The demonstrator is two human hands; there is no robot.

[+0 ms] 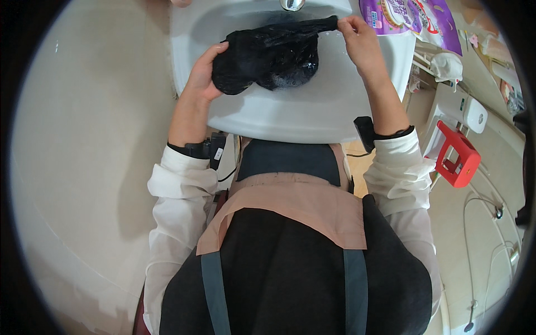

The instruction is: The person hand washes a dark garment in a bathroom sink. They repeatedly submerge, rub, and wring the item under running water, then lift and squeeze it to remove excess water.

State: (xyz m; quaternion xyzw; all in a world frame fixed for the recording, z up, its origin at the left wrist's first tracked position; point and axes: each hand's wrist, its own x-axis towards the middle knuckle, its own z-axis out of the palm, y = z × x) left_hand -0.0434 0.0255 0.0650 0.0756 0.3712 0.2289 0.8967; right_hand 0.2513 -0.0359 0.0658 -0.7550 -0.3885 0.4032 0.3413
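Note:
A wet, black piece of cloth [272, 54] is stretched sideways over the basin of a white washbasin [284, 125], with some suds on its lower right part. My left hand [207, 73] grips its bunched left end, thumb on top and the other fingers partly hidden behind it. Between the fingertips of my right hand [360, 42] is the narrow, twisted right end of the cloth. Below the cloth, shallow water seems to lie in the basin, though the cloth hides much of it.
A chrome tap [292, 4] stands at the basin's back. Purple plastic packaging [418, 21] lies on the right rim. Further right are a white toilet [454, 104], a red plastic stool [460, 161] and a shower hose [467, 243]. A pale wall [92, 125] borders the left side.

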